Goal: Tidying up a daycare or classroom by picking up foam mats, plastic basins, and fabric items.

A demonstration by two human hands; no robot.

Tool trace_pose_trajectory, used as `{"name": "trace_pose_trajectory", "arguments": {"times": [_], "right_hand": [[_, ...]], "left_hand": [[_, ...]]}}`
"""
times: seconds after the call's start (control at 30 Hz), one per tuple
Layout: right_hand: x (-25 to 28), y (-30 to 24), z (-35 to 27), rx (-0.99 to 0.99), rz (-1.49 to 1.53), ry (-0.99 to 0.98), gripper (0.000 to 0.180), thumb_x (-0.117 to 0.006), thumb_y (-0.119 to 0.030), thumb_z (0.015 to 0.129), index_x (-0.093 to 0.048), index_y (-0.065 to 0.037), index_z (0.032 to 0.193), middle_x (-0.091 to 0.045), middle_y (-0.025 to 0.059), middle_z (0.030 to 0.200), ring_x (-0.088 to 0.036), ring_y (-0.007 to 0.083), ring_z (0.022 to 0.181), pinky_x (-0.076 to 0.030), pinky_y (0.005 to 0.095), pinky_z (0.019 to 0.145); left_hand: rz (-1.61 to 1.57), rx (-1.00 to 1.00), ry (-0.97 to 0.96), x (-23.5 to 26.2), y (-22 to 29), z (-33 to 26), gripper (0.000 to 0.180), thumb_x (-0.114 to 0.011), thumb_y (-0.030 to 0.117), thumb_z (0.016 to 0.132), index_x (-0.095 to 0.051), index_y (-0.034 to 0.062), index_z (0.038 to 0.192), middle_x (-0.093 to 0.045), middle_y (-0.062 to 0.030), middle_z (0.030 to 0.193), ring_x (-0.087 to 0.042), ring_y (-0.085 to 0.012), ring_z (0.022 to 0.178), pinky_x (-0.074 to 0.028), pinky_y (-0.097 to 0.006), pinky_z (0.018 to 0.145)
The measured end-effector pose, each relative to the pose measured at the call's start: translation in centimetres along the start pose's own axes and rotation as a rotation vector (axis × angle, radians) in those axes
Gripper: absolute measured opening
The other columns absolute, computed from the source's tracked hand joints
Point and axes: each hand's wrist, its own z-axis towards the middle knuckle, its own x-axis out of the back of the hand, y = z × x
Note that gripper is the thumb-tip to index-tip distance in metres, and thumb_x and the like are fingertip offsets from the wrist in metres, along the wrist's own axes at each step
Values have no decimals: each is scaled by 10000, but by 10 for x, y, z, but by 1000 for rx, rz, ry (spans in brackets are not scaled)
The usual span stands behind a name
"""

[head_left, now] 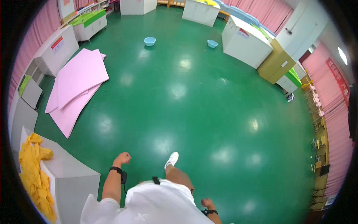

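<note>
My left hand (122,158) hangs above the green floor with its fingers curled in, and nothing shows in it. Around that wrist is a black strap (116,170) with a small dark box (124,177) and a cable. Close to my body on the other side, my right hand (207,203) is also loosely closed, with nothing visible in it; a black band (209,212) circles its wrist. Neither hand touches anything. Nearest to the left hand is a white cabinet (76,164) with a crumpled yellow cloth (35,171) on top.
One white shoe (172,159) steps forward on the green floor (179,112). Pink mats (80,76) lie stacked at the left. Two blue basins (150,41) stand far ahead. White cabinets (246,43) and a tan cupboard (275,61) line the far side; small chairs (317,142) stand along the right.
</note>
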Motion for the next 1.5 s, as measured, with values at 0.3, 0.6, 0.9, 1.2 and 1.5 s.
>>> {"name": "trace_pose_trajectory", "arguments": {"times": [0.3,0.6,0.9,1.2,1.5], "right_hand": [[159,-370,130,434,-402,154,182,-501,-124,743,-614,16,773,-621,122,679,-602,214,586,-485,330,502],[193,-747,182,442,-211,93,173,-488,-145,788,-564,-4,855,-624,100,785,-612,193,681,-487,319,584],[206,-968,263,338,-254,81,175,-510,-121,746,-609,-8,837,-623,84,701,-602,177,623,-484,320,568],[271,-1120,445,292,-454,-116,162,-546,-100,757,-612,-4,870,-635,106,703,-610,226,567,-500,347,508],[317,-1542,489,419,-521,12,200,-518,-173,769,-608,-3,826,-640,101,731,-615,196,643,-489,319,570]], "left_hand": [[-241,210,-29,77,128,147,147,-557,122,834,-578,-4,907,-654,-122,742,-638,-192,617,-524,-311,564],[-330,250,-20,167,235,356,172,-558,141,817,-602,6,913,-659,-110,732,-645,-186,638,-514,-307,561],[-73,24,-46,355,459,592,201,-548,156,800,-605,-21,877,-656,-122,712,-629,-208,627,-500,-337,607],[-169,169,22,471,603,805,197,-560,173,809,-593,-9,875,-653,-127,735,-635,-197,646,-504,-335,635],[-381,214,37,563,702,973,188,-568,172,828,-583,-10,876,-642,-110,719,-615,-187,587,-475,-323,526]]}}
